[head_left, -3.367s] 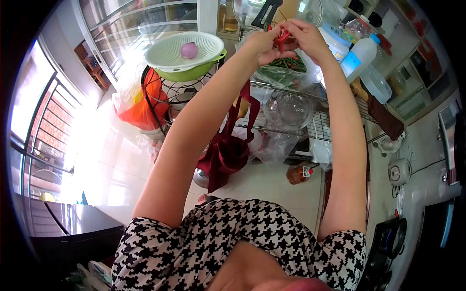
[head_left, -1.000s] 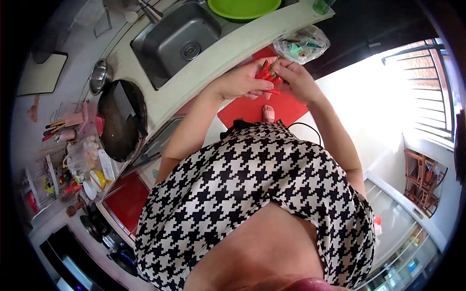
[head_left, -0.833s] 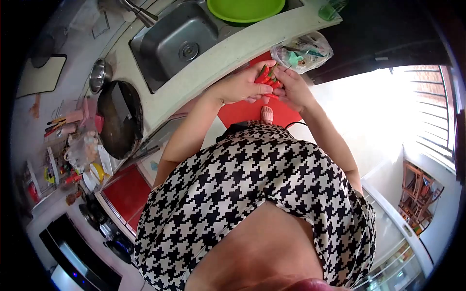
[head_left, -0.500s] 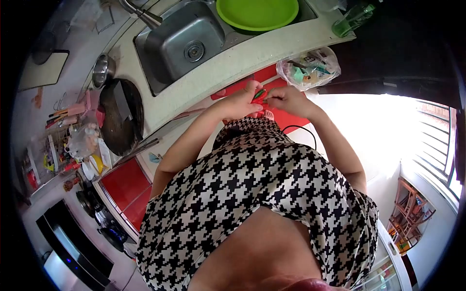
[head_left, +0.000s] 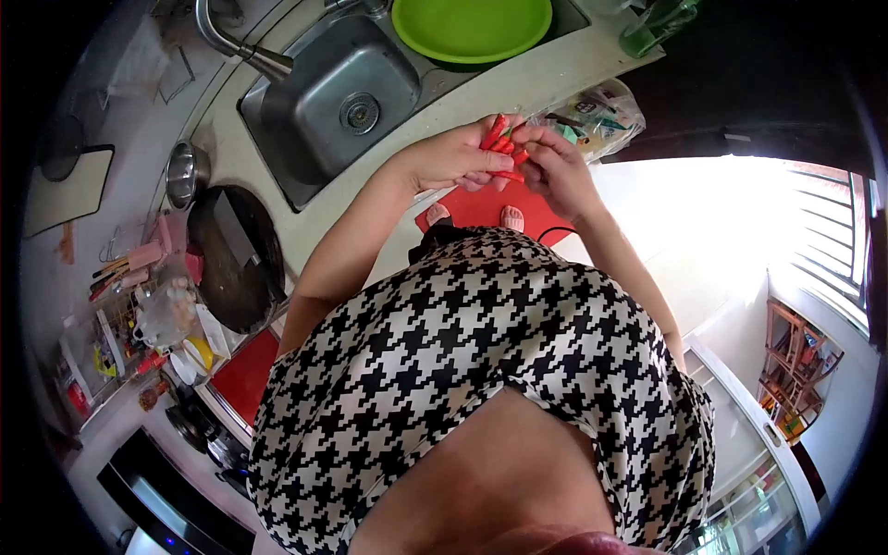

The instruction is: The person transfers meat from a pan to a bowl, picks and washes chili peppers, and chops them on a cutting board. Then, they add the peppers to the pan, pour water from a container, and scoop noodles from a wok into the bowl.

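while the bare left hand (head_left: 462,157) grips slim glossy red chillies (head_left: 502,146) at one o'clock, the bare right hand (head_left: 561,178) bends its fingers beside them, hold unclear; likely light, slick, snappable, they suit stem-end pinching.

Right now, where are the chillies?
In the head view, the chillies are upper centre in the left hand, the right hand close on their right and the sink up to their left.

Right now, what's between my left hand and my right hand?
Red chilies, gripped by your left hand, with your right hand close against them, in the head view.
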Available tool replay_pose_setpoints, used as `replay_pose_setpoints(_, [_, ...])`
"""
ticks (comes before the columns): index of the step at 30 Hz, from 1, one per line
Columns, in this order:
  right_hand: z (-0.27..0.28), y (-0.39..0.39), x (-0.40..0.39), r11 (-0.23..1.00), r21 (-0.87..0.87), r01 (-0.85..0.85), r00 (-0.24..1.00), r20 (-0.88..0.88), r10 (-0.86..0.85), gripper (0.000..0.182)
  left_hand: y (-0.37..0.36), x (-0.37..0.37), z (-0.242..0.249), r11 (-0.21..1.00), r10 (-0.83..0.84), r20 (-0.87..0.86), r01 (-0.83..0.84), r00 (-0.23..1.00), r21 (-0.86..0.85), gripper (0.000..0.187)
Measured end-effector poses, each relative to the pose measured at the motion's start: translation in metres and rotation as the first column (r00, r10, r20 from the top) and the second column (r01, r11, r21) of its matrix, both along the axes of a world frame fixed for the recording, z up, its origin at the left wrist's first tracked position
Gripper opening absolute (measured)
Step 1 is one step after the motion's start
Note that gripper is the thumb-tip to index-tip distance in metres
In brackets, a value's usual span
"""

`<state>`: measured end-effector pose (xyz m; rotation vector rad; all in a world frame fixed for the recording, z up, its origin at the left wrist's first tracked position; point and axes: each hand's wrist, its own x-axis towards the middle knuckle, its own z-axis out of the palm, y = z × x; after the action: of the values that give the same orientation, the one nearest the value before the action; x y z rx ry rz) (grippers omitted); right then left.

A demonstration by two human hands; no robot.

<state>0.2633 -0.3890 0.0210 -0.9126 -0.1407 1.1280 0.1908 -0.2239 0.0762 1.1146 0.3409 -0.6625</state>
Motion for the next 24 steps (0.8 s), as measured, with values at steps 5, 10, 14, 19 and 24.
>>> replay_pose_setpoints(5, [0.000,0.000,0.014,0.980,-0.182,-0.086,0.856,0.489,0.166,0.016,-0.005,0.003,-0.011,0.959,-0.109,-0.002,0.105,0.994,0.263,0.063])
replay_pose_setpoints(10, [-0.016,0.004,0.013,0.994,-0.110,-0.010,0.869,0.491,0.062,0.016,-0.009,0.006,-0.008,0.908,-0.147,0.025,0.125,0.989,0.400,0.067])
replay_pose_setpoints(14, [-0.006,0.001,0.004,0.990,-0.046,0.135,0.990,-0.032,-0.136,0.015,-0.020,0.008,-0.018,0.854,-0.153,0.288,-0.020,0.945,0.520,0.067])
replay_pose_setpoints(19, [-0.014,0.003,-0.003,0.923,-0.043,0.382,0.348,0.932,-0.100,0.010,-0.034,0.001,-0.049,0.581,-0.197,0.347,-0.176,0.917,0.795,0.062])
replay_pose_setpoints(24, [-0.019,-0.013,-0.005,0.901,-0.168,0.400,0.108,0.985,0.135,0.009,-0.037,-0.004,-0.063,0.557,-0.370,0.222,0.024,0.902,0.830,0.039])
